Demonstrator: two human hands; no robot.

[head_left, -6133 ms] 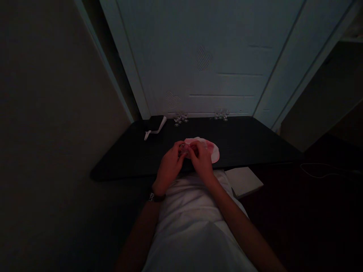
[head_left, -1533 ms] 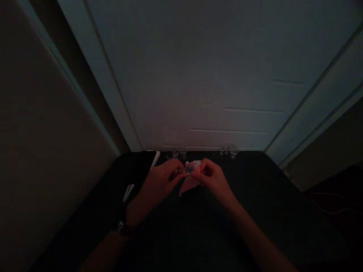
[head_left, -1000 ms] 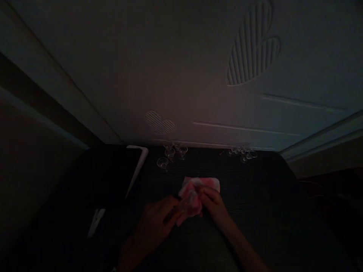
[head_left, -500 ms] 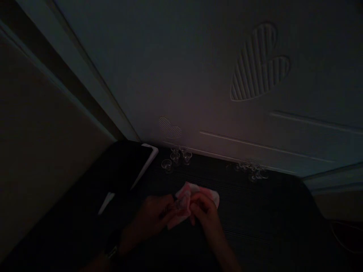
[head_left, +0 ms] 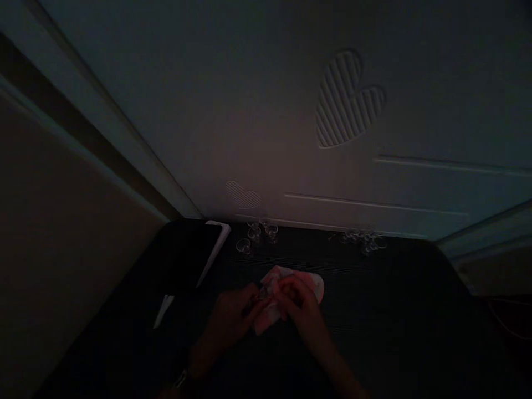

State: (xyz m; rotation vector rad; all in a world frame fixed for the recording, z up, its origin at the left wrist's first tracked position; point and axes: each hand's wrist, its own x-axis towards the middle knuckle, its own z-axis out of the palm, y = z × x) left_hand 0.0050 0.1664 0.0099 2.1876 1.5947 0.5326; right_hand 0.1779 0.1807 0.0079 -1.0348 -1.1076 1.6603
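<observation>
In dim light, a pink and white cloth (head_left: 315, 281) lies partly on the dark table (head_left: 374, 316) and is bunched up between my hands. My left hand (head_left: 233, 315), coming from the lower left, is closed round a small clear glass (head_left: 263, 292); most of it is hidden by fingers and cloth. My right hand (head_left: 303, 303) pinches a fold of the cloth against the glass, thumb and fingers bent together. A band with a shiny buckle or face circles the left wrist.
Several small clear stemmed glasses (head_left: 254, 234) stand behind my left hand. Another cluster of glasses (head_left: 366, 241) sits at the back right. A dark flat object with a white edge (head_left: 214, 255) lies on the left. A pale panel with ribbed hearts (head_left: 349, 102) rises behind the table.
The camera view has shifted slightly. My right hand and the cloth fold have moved a little against the glass, while both hands keep their hold.
</observation>
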